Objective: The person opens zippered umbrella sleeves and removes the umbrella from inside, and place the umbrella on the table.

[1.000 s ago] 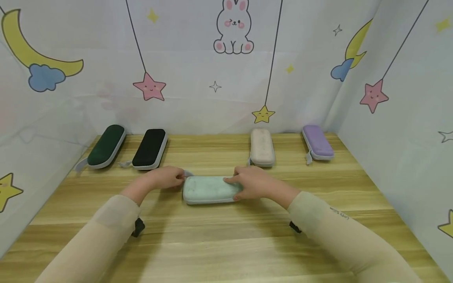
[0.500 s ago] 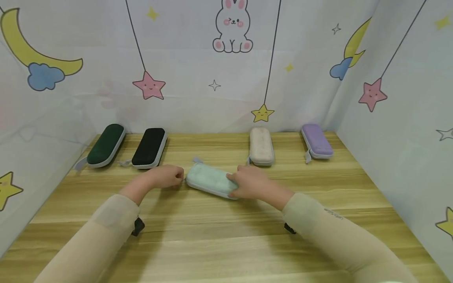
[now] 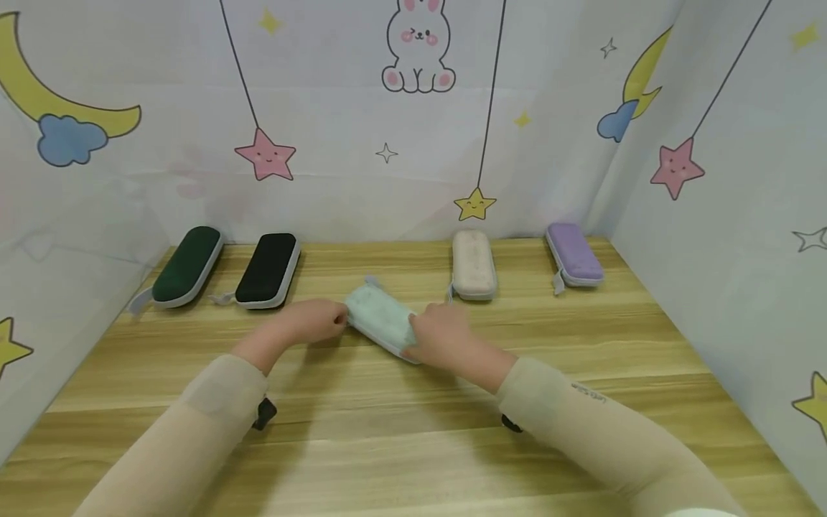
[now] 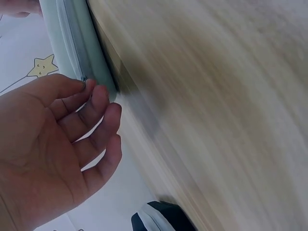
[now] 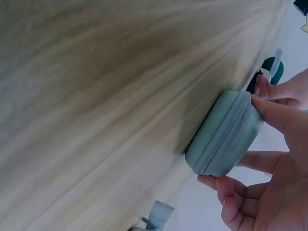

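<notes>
A mint-green zip case (image 3: 380, 316) lies slantwise on the wooden table (image 3: 388, 445), its far-left end turned away from me. My right hand (image 3: 442, 336) grips its near-right end; in the right wrist view the thumb and fingers sit on opposite sides of the case (image 5: 224, 134). At the other end, my left hand (image 3: 316, 321) pinches the zipper pull between thumb and forefinger, the pull mostly hidden by the fingertips. In the left wrist view the pinch is right at the zipper line of the case (image 4: 79, 43). A grey fabric tab (image 3: 372, 281) sticks out from the case's far end.
Along the back stand a dark green case (image 3: 189, 266) and a black case (image 3: 267, 268) on the left, a beige case (image 3: 473, 263) and a purple case (image 3: 574, 253) on the right. A printed curtain (image 3: 336, 108) borders the table behind and at the sides.
The mint-green case has turned from lying crosswise to slanting, its left end swinging away from me. My right hand turned with it and moved slightly left; my left hand shifted a little right.
</notes>
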A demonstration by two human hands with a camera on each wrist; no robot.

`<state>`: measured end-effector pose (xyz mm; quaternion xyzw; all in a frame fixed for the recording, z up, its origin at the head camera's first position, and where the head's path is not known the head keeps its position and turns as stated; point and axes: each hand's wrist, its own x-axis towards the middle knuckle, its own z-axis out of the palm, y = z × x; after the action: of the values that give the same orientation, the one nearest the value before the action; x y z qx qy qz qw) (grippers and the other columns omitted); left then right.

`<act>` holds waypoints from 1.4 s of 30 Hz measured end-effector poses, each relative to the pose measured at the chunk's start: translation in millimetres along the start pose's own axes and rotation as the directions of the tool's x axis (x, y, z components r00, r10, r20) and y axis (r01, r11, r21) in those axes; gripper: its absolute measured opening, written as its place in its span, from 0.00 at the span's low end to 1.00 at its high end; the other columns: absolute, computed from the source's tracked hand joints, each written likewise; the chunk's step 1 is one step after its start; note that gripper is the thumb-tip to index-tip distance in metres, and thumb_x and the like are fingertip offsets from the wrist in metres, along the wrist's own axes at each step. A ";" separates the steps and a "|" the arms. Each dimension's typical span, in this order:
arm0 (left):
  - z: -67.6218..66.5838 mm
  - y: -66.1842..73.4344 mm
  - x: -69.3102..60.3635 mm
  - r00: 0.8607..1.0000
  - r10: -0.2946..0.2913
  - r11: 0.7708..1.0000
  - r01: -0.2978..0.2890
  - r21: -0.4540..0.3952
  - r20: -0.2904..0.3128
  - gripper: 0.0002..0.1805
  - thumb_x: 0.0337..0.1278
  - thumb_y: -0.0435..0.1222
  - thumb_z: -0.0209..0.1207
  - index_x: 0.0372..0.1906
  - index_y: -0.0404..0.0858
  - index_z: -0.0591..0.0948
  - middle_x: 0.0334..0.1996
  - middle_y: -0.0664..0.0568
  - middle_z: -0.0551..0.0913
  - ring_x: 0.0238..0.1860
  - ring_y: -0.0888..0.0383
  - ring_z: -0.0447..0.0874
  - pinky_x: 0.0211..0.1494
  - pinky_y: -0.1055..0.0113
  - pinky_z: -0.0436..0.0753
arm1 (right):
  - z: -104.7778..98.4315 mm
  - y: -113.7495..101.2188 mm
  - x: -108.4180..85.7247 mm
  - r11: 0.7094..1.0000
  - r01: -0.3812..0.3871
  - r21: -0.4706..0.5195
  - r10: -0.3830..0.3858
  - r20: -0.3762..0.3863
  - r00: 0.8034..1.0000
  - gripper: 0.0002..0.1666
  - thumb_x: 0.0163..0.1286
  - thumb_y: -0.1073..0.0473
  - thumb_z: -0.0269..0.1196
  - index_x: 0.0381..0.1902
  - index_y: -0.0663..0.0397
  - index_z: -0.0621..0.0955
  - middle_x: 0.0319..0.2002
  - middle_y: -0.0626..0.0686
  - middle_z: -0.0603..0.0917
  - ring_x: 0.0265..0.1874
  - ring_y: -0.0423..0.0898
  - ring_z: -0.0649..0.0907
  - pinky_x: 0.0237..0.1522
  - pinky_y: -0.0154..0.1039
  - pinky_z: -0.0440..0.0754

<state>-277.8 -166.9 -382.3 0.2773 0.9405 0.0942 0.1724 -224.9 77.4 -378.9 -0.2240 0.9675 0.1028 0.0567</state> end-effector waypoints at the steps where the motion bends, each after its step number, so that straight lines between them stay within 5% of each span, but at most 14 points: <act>1: 0.0 0.9 1.3 1.000 -0.012 1.000 0.012 0.002 0.000 0.09 0.67 0.33 0.48 0.29 0.42 0.74 0.23 0.53 0.70 0.26 0.58 0.66 0.32 0.63 0.67 | -0.1 -0.9 -0.4 1.000 -0.005 -0.009 0.005 -0.001 1.000 0.44 0.61 0.27 0.60 0.66 0.48 0.75 0.45 0.56 0.83 0.43 0.52 0.82 0.39 0.49 0.81; 6: -1.5 3.4 6.1 0.997 -0.073 0.997 0.073 0.000 -0.018 0.08 0.67 0.34 0.49 0.36 0.39 0.79 0.28 0.52 0.76 0.28 0.56 0.70 0.34 0.61 0.70 | 1.2 3.1 -2.8 1.000 0.010 -0.007 -0.010 -0.012 1.000 0.48 0.58 0.24 0.60 0.68 0.48 0.73 0.47 0.56 0.81 0.42 0.52 0.82 0.39 0.47 0.81; 11: 1.1 -0.9 9.1 0.992 -0.121 0.993 0.121 0.007 -0.029 0.10 0.66 0.37 0.51 0.43 0.38 0.80 0.35 0.52 0.80 0.31 0.55 0.73 0.38 0.58 0.73 | -3.0 16.5 -5.7 0.984 0.140 0.109 -0.140 -0.009 0.990 0.50 0.58 0.32 0.67 0.72 0.48 0.68 0.61 0.59 0.74 0.53 0.55 0.79 0.51 0.49 0.78; 16: 2.6 -3.7 8.6 0.990 -0.135 0.991 0.136 0.021 -0.044 0.10 0.68 0.38 0.51 0.45 0.38 0.80 0.36 0.51 0.81 0.32 0.54 0.74 0.39 0.57 0.74 | -9.4 25.1 0.0 0.926 0.353 0.132 -0.358 0.017 0.934 0.47 0.61 0.47 0.71 0.75 0.40 0.62 0.74 0.53 0.59 0.70 0.55 0.63 0.62 0.51 0.69; 20: 3.1 -3.3 8.2 0.989 -0.140 0.990 0.142 0.027 -0.050 0.11 0.69 0.38 0.52 0.46 0.37 0.80 0.38 0.50 0.82 0.33 0.55 0.75 0.41 0.56 0.76 | -13.7 24.7 7.6 0.897 0.424 0.125 -0.435 0.076 0.897 0.45 0.63 0.57 0.70 0.74 0.34 0.63 0.76 0.46 0.54 0.74 0.52 0.55 0.61 0.50 0.71; 25: 4.8 -3.9 8.9 0.988 -0.140 0.990 0.142 0.025 -0.061 0.12 0.69 0.39 0.52 0.47 0.37 0.80 0.41 0.49 0.83 0.35 0.55 0.77 0.44 0.54 0.77 | -16.9 22.0 13.2 0.908 0.387 0.162 -0.409 0.134 0.903 0.45 0.62 0.62 0.69 0.73 0.33 0.65 0.75 0.43 0.57 0.73 0.49 0.58 0.54 0.47 0.76; 29: 5.4 -3.6 9.0 0.988 -0.142 0.989 0.143 0.020 -0.063 0.10 0.71 0.37 0.49 0.44 0.38 0.79 0.39 0.50 0.82 0.34 0.55 0.76 0.43 0.55 0.76 | -16.5 18.8 16.0 0.919 0.377 0.118 -0.391 0.136 0.910 0.43 0.62 0.58 0.70 0.72 0.31 0.66 0.73 0.44 0.59 0.71 0.49 0.63 0.48 0.46 0.79; 37: 6.2 -0.6 11.4 0.991 -0.112 0.991 0.116 0.061 -0.071 0.07 0.72 0.35 0.49 0.39 0.39 0.76 0.33 0.51 0.79 0.33 0.55 0.75 0.40 0.56 0.76 | -19.0 10.1 18.5 0.928 0.372 0.018 -0.372 0.105 0.922 0.42 0.60 0.48 0.72 0.71 0.31 0.68 0.71 0.46 0.65 0.63 0.48 0.73 0.54 0.44 0.77; 42: 7.2 3.2 15.1 0.991 -0.103 0.991 0.109 0.077 -0.080 0.07 0.73 0.36 0.49 0.36 0.39 0.74 0.30 0.51 0.78 0.31 0.54 0.75 0.37 0.57 0.75 | -19.5 5.5 20.9 0.949 0.314 0.025 -0.315 0.092 0.945 0.44 0.58 0.43 0.72 0.71 0.29 0.68 0.68 0.47 0.70 0.54 0.46 0.79 0.45 0.43 0.80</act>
<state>-285.3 -155.3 -392.2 0.2299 0.9628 0.0571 0.1298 -247.2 69.0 -362.3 -0.3701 0.9161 0.0983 0.1192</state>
